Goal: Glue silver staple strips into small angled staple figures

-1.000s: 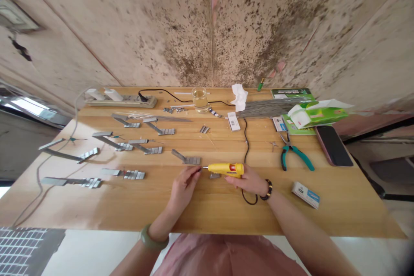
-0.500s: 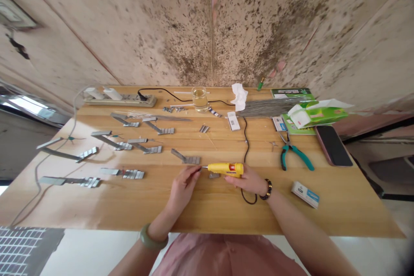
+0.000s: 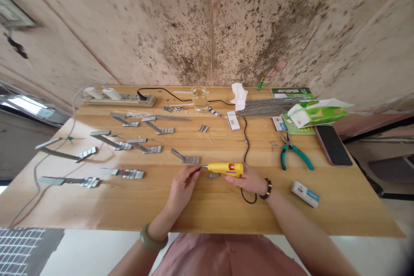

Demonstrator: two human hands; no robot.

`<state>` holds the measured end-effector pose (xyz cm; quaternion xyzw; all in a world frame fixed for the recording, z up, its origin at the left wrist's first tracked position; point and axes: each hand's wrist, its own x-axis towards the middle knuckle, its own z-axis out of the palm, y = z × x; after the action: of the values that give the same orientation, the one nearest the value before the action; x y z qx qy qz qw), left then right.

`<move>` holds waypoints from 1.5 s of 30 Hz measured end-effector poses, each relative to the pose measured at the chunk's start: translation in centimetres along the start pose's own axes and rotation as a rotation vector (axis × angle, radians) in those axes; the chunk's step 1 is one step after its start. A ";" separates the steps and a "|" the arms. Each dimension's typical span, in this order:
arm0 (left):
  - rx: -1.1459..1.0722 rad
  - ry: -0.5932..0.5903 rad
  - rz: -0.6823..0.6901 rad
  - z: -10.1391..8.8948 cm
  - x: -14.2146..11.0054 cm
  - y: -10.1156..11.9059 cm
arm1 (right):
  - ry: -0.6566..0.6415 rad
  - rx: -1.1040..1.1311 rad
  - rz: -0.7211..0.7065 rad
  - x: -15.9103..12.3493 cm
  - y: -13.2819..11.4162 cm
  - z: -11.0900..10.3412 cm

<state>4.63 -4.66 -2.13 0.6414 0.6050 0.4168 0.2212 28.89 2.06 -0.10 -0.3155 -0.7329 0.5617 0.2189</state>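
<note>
My right hand (image 3: pixel 247 180) grips a yellow glue gun (image 3: pixel 225 168) lying level, its nozzle pointing left. My left hand (image 3: pixel 183 188) is pinched at the nozzle tip, holding something small that I cannot make out. A small metal staple block (image 3: pixel 214 175) lies under the gun. Just beyond the nozzle rests a grey staple-strip piece (image 3: pixel 186 158). The gun's black cord (image 3: pixel 246 142) runs back across the wooden table (image 3: pixel 207 211).
Several staple-strip assemblies (image 3: pixel 123 173) lie on the left half. A power strip (image 3: pixel 119 99), a glass (image 3: pixel 199 98), tissue (image 3: pixel 238 95) and wire bundle (image 3: pixel 265 107) sit at the back. Teal pliers (image 3: pixel 293 153), a phone (image 3: pixel 333 145), staple box (image 3: pixel 304 194) lie right.
</note>
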 end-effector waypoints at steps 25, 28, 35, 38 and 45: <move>0.013 0.005 0.020 0.1 0.0 -0.1 | 0.008 0.009 -0.012 0.0 -0.2 -0.1; 0.017 0.009 0.021 0.1 0.0 -0.1 | 0.012 0.005 -0.017 0.0 -0.2 -0.1; 0.022 0.012 0.008 0.1 -0.1 -0.5 | 0.011 0.006 -0.022 0.0 -0.1 -0.1; 0.014 0.009 0.011 0.2 -0.2 -0.5 | 0.010 -0.003 -0.020 0.0 -0.1 -0.1; 0.021 0.009 0.019 0.1 -0.2 -0.5 | 0.005 -0.026 0.002 0.0 -0.3 -0.1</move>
<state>4.47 -4.72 -2.64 0.6476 0.6041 0.4154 0.2078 28.92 2.12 0.20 -0.3207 -0.7393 0.5514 0.2160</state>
